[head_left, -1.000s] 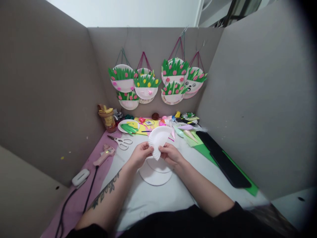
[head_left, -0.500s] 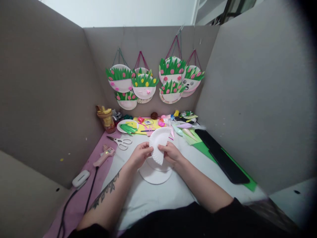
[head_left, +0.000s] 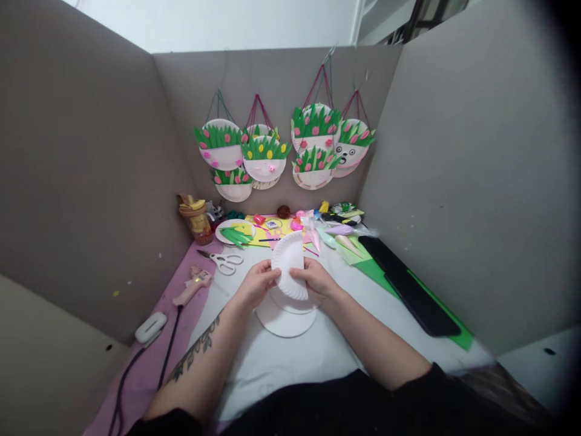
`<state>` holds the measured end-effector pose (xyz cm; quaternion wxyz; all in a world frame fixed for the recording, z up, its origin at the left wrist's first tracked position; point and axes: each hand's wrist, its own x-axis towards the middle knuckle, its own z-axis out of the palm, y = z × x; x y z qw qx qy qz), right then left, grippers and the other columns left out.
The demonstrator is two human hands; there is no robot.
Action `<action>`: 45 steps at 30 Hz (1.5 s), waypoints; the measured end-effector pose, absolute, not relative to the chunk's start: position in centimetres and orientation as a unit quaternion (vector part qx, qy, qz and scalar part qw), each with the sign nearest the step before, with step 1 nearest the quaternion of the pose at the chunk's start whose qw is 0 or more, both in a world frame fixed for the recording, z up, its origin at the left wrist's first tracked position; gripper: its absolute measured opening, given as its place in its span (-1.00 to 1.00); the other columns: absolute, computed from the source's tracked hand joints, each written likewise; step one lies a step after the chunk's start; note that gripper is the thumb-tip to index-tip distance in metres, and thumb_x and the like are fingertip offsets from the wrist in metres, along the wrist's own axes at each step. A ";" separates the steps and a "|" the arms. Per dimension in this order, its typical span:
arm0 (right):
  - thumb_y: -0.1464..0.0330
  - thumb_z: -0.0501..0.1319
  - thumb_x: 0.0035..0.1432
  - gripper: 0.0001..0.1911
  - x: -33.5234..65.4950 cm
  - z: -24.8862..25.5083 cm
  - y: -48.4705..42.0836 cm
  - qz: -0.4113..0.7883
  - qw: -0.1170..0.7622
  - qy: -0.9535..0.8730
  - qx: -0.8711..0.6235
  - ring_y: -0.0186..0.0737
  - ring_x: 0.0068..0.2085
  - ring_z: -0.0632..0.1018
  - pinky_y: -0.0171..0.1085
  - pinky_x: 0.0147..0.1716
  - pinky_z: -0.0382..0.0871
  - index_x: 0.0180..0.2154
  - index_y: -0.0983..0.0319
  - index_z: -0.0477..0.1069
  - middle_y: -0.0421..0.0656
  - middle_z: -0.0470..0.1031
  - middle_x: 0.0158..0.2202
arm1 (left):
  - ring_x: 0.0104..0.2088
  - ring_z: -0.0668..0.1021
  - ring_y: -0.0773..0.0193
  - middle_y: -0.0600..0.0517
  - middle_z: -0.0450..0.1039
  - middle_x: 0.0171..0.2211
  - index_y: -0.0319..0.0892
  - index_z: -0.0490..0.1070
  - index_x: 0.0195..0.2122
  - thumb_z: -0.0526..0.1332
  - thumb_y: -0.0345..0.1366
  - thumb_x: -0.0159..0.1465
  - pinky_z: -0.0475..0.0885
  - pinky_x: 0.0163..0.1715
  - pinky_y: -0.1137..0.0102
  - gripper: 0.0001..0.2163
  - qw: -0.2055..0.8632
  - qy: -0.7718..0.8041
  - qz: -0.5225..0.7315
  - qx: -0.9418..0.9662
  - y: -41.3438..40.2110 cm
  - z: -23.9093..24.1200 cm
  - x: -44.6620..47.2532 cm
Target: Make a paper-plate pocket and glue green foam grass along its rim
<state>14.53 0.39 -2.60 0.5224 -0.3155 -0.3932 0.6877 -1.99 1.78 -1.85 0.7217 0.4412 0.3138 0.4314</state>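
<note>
Between my two hands is a white half paper plate [head_left: 289, 260] with a crimped rim, held upright with its straight edge to the right. My left hand [head_left: 259, 280] pinches its curved rim from the left. Along the straight edge, my right hand [head_left: 316, 278] grips it, thumb on the front face and fingers behind. Below them, white paper plates [head_left: 287, 324] lie on the table, partly covered by the half plate and my hands. White-handled scissors [head_left: 226, 262] rest to the left of my hands.
A pink glue gun [head_left: 193, 287] lies at left with its cord. At the back are a plate with green paper leaves [head_left: 236, 235], yellow sheets and piping bags [head_left: 347, 242]. Black trays [head_left: 408, 290] lie at right. Decorated plate baskets [head_left: 265, 160] hang on the grey back panel.
The half plate has turned slightly, so its straight edge is now near vertical instead of slanting. Both hands keep their hold on it.
</note>
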 end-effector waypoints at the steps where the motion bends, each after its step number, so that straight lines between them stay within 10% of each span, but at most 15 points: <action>1: 0.32 0.48 -0.34 -0.58 14.5 -2.6 0.4 0.693 0.519 -0.392 -0.313 -0.21 -0.47 0.55 -0.23 -0.34 0.42 -0.34 0.31 0.50 -0.14 0.57 -0.46 | -0.44 0.48 0.34 -0.03 0.50 -0.42 -0.31 0.47 -0.29 0.43 -0.27 -0.07 0.34 -0.36 0.44 -0.66 0.729 0.306 0.425 0.441 1.8 -1.8 -2.0; 45: 0.10 0.34 -0.09 -0.58 15.2 -2.3 0.1 0.603 0.458 -0.552 -0.348 -0.31 -0.46 0.43 -0.38 -0.50 0.22 -0.30 0.29 0.41 -0.18 0.46 -0.41 | -0.59 0.38 0.42 0.08 0.38 -0.59 -0.29 0.41 -0.45 0.43 -0.22 -0.10 0.20 -0.55 0.50 -0.70 0.733 0.330 0.400 0.440 1.5 -1.6 -2.1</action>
